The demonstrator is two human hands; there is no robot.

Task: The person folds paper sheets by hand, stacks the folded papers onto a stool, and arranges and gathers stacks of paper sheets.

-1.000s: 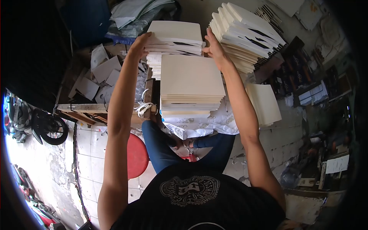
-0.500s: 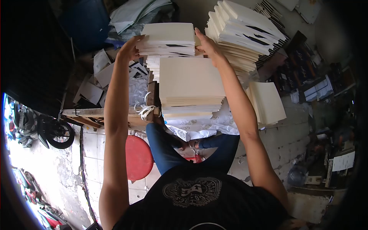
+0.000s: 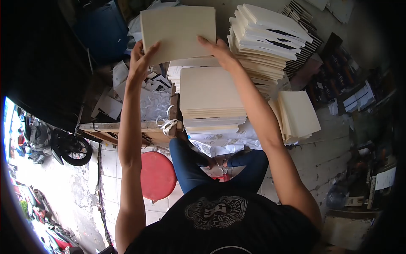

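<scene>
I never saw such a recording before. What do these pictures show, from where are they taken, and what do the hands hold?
There is no robot here. All the pictures come from one camera on a person's head, looking forward and down, so the person's own arms and legs are visible.

The left hand and right hand together hold a rectangular cream bundle, thumbs on its face. Its thickness cannot be judged.

Nearer the person is a front stack, with white printed wrapping beneath. To the right are a taller stack and a lower pile. To the left, a wooden bin holds paper scraps.
</scene>
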